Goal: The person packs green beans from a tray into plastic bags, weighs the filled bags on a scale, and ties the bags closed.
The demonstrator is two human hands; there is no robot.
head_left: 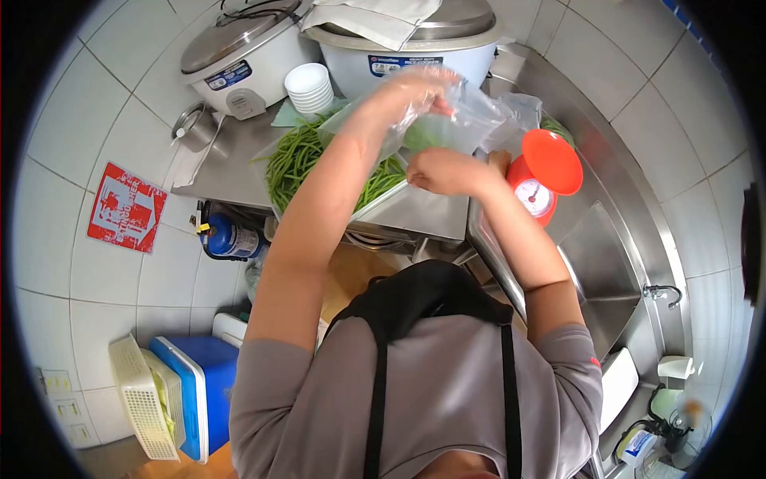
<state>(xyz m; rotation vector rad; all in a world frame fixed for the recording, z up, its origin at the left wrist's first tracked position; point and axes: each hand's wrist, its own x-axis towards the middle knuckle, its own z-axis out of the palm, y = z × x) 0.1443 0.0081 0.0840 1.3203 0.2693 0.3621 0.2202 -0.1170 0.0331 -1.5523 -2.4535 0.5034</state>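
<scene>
A clear plastic bag (pixel 475 120) with something green inside hangs above the counter. My left hand (pixel 419 92) is at its upper part, fingers curled, with thin film over them. Just below the bag, my right hand (pixel 443 172) is closed, its fingertips turned toward the beans; what they pinch is hidden. Long green beans (pixel 295 164) fill a shallow tray (pixel 383 201) under my left forearm. Right of my right wrist stands a red kitchen scale (pixel 533 195) with a round dial and a tilted red pan (pixel 552 162).
Two rice cookers (pixel 239 72) (pixel 407 52) stand at the back, with stacked white bowls (pixel 309 86) between them. A metal cup (pixel 195 128) is at the left. The steel sink (pixel 610 263) lies to the right. More greens (pixel 556 128) sit behind the scale.
</scene>
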